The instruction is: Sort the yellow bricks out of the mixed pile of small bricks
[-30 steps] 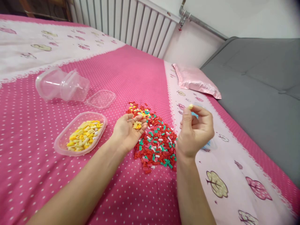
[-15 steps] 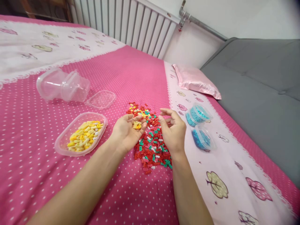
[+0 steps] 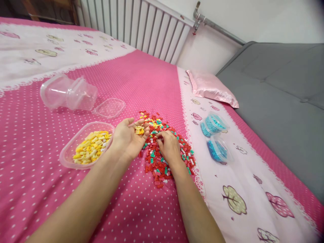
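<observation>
Palm up, my left hand (image 3: 128, 138) cradles several small yellow toy bricks (image 3: 139, 130) on its curled fingers. It hovers between the pile and a clear plastic tub (image 3: 65, 158) of yellow and pale bricks. My right hand (image 3: 169, 146) reaches down into the pile of mixed toy bricks (image 3: 158, 168), mostly red with green, white, pink and yellow ones. Its thumb and fingertips come together at the pile's surface; whatever is between them is too small to make out.
Stacked clear tubs (image 3: 54, 91) lie on their side at the back left, with a clear lid (image 3: 110, 108) beside them. To the right are tubs of light-blue bricks (image 3: 214, 123) and darker blue bricks (image 3: 217, 150). A pink pillow (image 3: 212, 88) lies near the grey headboard (image 3: 278, 84).
My right hand has moved left and down from above the pile's right side into the bricks, fingers closing. My left hand has shifted slightly left with the yellow bricks.
</observation>
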Action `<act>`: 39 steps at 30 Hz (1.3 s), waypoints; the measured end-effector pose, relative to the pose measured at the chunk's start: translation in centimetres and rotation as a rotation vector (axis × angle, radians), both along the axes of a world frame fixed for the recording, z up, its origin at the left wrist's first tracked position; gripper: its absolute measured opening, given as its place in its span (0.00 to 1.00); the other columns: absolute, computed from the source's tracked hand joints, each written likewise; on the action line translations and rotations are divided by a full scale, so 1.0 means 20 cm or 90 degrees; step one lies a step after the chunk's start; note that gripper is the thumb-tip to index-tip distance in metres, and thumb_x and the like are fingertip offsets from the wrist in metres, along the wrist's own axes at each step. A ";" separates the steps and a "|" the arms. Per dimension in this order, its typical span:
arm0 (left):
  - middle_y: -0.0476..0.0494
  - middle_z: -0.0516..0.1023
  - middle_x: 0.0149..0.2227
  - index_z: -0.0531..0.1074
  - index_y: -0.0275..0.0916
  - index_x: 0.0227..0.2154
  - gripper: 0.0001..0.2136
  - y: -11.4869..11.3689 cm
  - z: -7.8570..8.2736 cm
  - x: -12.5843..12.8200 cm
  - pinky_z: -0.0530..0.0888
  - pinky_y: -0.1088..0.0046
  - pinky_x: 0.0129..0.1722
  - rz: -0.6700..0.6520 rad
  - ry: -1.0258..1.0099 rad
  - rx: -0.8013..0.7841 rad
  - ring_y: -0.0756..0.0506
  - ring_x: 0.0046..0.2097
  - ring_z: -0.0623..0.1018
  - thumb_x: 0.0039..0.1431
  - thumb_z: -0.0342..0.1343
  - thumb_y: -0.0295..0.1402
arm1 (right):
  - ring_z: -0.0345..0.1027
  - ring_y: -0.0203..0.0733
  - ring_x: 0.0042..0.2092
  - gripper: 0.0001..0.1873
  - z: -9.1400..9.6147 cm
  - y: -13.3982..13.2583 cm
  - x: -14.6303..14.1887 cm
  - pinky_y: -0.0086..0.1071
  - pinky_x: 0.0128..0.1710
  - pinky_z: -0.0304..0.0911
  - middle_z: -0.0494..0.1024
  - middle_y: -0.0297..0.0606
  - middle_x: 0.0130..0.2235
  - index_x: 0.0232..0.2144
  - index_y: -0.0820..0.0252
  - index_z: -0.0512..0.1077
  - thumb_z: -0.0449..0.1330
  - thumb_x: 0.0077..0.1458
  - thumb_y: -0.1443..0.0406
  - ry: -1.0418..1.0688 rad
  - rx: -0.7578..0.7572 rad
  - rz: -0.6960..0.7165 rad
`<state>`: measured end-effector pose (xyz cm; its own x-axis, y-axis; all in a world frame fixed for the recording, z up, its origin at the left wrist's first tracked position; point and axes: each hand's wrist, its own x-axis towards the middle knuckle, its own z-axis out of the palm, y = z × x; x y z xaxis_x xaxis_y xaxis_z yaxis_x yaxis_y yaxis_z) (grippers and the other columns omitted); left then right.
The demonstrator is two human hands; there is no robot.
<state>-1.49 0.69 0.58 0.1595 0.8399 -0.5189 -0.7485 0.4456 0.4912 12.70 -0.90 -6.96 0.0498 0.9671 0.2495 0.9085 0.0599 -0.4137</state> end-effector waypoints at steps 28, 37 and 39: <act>0.39 0.71 0.33 0.66 0.34 0.35 0.09 -0.04 -0.02 0.07 0.75 0.74 0.30 -0.041 -0.055 -0.047 0.48 0.32 0.73 0.58 0.40 0.27 | 0.66 0.33 0.30 0.03 0.38 -0.22 -0.09 0.30 0.28 0.64 0.71 0.34 0.33 0.34 0.55 0.67 0.57 0.54 0.65 0.356 0.530 -0.040; 0.41 0.69 0.26 0.65 0.33 0.30 0.10 -0.04 -0.01 0.06 0.72 0.77 0.24 -0.056 -0.040 -0.036 0.50 0.26 0.71 0.58 0.38 0.25 | 0.66 0.31 0.28 0.07 0.34 -0.19 -0.07 0.29 0.31 0.65 0.76 0.34 0.36 0.37 0.57 0.72 0.58 0.53 0.68 0.187 0.290 0.069; 0.42 0.69 0.25 0.65 0.33 0.29 0.09 -0.04 0.00 0.05 0.71 0.78 0.22 -0.050 -0.030 -0.027 0.50 0.25 0.70 0.58 0.39 0.25 | 0.67 0.31 0.28 0.08 0.34 -0.19 -0.07 0.29 0.31 0.65 0.76 0.34 0.36 0.37 0.58 0.72 0.57 0.54 0.67 0.202 0.296 0.047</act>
<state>-0.53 -0.04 0.67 0.2493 0.8010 -0.5443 -0.7321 0.5238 0.4354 11.37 -4.71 -0.10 0.1283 0.7627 0.6339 0.7299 0.3601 -0.5810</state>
